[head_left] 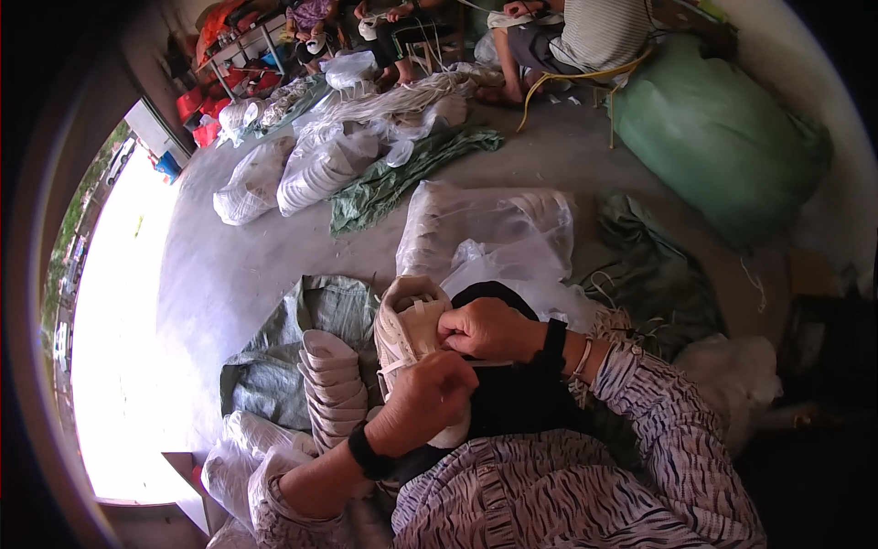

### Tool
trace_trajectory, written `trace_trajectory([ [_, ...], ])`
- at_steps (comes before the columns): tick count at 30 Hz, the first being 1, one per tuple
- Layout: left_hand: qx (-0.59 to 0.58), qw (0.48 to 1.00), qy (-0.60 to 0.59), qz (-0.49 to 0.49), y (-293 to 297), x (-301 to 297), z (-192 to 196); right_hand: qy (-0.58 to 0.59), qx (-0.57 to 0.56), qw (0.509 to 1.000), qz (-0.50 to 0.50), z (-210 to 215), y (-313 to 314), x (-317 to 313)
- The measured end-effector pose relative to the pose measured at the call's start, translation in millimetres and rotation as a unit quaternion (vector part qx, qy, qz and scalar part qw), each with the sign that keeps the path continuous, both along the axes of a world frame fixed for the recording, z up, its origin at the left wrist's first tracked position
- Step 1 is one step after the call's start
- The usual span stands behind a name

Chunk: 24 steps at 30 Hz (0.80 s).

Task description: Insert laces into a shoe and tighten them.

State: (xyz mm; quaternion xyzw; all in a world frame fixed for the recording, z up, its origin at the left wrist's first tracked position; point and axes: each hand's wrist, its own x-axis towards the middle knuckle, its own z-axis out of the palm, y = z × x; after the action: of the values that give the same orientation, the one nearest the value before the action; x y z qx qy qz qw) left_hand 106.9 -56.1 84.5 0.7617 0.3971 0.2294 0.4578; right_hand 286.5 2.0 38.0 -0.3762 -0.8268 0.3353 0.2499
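Right hand [485,329] curled at pale shoe [395,331]; left hand [428,400] curled over its front; grips unclear; pale stack [333,392] left of hands.

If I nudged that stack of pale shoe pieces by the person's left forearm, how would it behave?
The stack of pale shoe pieces might tip, since it looks tall and narrow. Its pieces sit nested with no tie that I can see, so they could slide apart. Each looks thin-edged and hollow, so probably light and a little floppy.

A black-streaked shirt [540,494] and black wristbands [553,348] show.
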Motion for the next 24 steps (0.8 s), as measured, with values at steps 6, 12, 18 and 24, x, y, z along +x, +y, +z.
trace_trajectory([
  [6, 0.208, 0.973, 0.089, -0.054, 11.1, -5.6, -0.6, -0.068, -0.048, 0.997, -0.003, 10.0, 2.7, 7.2],
  [12, 0.390, 0.888, 0.237, -0.059, 68.4, -35.8, -0.4, -0.172, 0.054, 0.984, -0.012, 11.7, 1.4, -6.4],
  [18, 0.370, 0.849, 0.357, -0.121, 67.2, -33.7, -5.1, -0.150, 0.065, 0.985, -0.053, 6.1, -0.4, -20.3],
  [24, 0.292, 0.891, 0.338, -0.084, 66.1, -38.2, -18.5, -0.095, 0.046, 0.991, -0.087, 5.4, -11.5, -28.1],
])
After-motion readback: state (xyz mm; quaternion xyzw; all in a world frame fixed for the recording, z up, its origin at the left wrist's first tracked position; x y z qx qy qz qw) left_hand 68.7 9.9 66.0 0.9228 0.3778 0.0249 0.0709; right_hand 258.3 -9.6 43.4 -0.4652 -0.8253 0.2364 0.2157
